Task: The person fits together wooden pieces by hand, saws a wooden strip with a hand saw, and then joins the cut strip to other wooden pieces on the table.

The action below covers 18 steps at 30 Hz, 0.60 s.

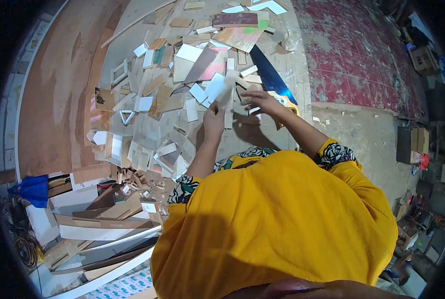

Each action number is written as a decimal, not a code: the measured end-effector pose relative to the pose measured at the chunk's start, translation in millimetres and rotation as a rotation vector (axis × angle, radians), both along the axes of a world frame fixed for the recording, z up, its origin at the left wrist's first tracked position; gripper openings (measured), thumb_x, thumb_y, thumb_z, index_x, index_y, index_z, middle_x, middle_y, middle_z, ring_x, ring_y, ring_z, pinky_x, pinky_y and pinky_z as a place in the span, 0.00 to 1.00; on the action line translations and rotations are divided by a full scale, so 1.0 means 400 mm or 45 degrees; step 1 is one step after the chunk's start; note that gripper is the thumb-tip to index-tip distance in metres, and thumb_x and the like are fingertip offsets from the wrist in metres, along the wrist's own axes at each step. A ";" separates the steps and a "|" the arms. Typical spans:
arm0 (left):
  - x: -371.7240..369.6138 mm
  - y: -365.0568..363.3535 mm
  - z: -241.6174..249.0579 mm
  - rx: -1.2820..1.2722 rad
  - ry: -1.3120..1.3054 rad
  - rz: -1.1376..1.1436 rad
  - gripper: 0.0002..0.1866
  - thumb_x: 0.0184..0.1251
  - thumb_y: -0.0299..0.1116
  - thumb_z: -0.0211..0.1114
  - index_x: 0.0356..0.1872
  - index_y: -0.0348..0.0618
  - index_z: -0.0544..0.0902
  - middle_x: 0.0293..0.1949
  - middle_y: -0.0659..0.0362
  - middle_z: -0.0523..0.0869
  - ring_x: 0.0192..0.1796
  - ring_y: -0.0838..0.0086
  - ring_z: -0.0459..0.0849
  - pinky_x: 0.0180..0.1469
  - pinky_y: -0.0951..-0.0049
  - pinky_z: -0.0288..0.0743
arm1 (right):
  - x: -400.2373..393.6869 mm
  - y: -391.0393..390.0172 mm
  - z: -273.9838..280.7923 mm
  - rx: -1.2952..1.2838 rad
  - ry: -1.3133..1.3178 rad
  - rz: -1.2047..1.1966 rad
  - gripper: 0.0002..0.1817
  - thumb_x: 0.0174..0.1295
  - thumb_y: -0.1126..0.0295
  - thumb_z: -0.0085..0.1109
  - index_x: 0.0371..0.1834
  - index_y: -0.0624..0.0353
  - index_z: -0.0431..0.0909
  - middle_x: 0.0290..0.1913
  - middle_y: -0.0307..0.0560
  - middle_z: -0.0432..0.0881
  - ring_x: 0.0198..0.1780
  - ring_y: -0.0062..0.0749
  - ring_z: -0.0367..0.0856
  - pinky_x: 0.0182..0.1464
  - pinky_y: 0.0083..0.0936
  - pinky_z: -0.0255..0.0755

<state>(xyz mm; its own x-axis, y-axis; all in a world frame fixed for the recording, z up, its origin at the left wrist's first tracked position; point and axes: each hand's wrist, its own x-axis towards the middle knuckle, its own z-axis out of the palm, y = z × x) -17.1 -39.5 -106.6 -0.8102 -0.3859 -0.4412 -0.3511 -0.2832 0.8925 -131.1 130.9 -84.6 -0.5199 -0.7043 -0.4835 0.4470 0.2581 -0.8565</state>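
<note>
Near the work table's front edge, my left hand (pixel 214 122) is closed, its thumb and fingers pinching a pale, flat piece of board (pixel 225 97) that stands up from them. My right hand (pixel 263 103) hovers to the right of that piece with fingers apart, and nothing shows in its grasp. Just beyond the right hand lies a handsaw (pixel 268 74) with a dark blade and a yellow handle (pixel 286 102), partly behind my wrist. White and bare wood offcuts (pixel 215 87) lie around the left hand.
Scattered wood offcuts (pixel 147 102) cover much of the table. A painted board (pixel 245 36) and a clear jar-like object (pixel 288 42) are at the far side. More boards and strips (pixel 100 224) are piled at lower left, beside a blue bag (pixel 33 191). A large plywood sheet (pixel 58 89) stands left.
</note>
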 end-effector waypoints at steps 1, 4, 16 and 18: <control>0.004 0.004 0.018 -0.680 0.230 -0.106 0.23 0.55 0.18 0.49 0.53 0.47 0.76 0.57 0.54 0.74 0.63 0.58 0.68 0.66 0.55 0.56 | 0.001 -0.006 0.025 0.004 0.000 -0.004 0.19 0.63 0.69 0.48 0.58 0.53 0.71 0.44 0.41 0.80 0.41 0.24 0.77 0.43 0.26 0.74; 0.006 0.012 0.069 -1.508 0.445 -0.221 0.27 0.49 0.18 0.51 0.50 0.55 0.80 0.60 0.58 0.72 0.67 0.54 0.61 0.69 0.51 0.44 | 0.001 -0.020 0.074 -0.371 -0.594 -0.086 0.20 0.62 0.61 0.53 0.55 0.58 0.71 0.45 0.43 0.78 0.42 0.27 0.78 0.39 0.25 0.75; -0.002 -0.116 -0.017 -1.292 0.314 -0.039 0.17 0.59 0.30 0.58 0.51 0.42 0.78 0.55 0.50 0.75 0.60 0.55 0.70 0.60 0.63 0.63 | -0.104 -0.074 -0.122 -0.198 -0.347 -0.234 0.17 0.58 0.72 0.58 0.51 0.63 0.74 0.42 0.41 0.79 0.40 0.22 0.77 0.40 0.23 0.75; -0.007 -0.113 -0.022 -1.141 0.268 -0.044 0.13 0.61 0.29 0.57 0.46 0.39 0.80 0.48 0.50 0.80 0.51 0.59 0.77 0.55 0.65 0.69 | -0.134 -0.099 -0.191 -0.061 -0.097 -0.158 0.16 0.52 0.70 0.64 0.44 0.63 0.78 0.37 0.42 0.81 0.37 0.22 0.78 0.38 0.21 0.74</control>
<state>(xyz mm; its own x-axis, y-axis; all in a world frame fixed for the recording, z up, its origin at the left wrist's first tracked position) -19.7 -84.7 -115.4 -0.8572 -0.4865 0.1690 -0.1521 0.5527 0.8194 -184.6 91.3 -160.8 -0.5674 -0.6600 -0.4923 0.5371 0.1566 -0.8289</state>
